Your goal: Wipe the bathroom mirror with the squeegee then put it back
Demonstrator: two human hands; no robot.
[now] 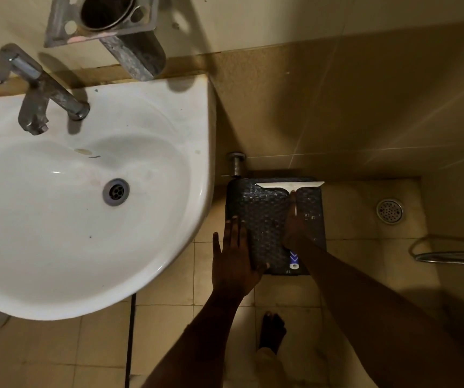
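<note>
White squeegee (291,189) lies on the dark stool (261,219) by the sink (194,130). My right hand (295,225) wraps its handle, blade toward the wall; whether lifting or setting down, I cannot tell. My left hand (233,259) hangs flat, fingers spread, holding nothing.

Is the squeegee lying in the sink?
No, the squeegee lies on the dark woven stool beside the sink, under the right hand.

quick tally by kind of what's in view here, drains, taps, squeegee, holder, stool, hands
drains: 2, sink drain and floor drain
taps: 1, sink tap
squeegee: 1
wall-mounted holder: 1
dark stool: 1
hands: 2, left hand and right hand
total: 8
</note>
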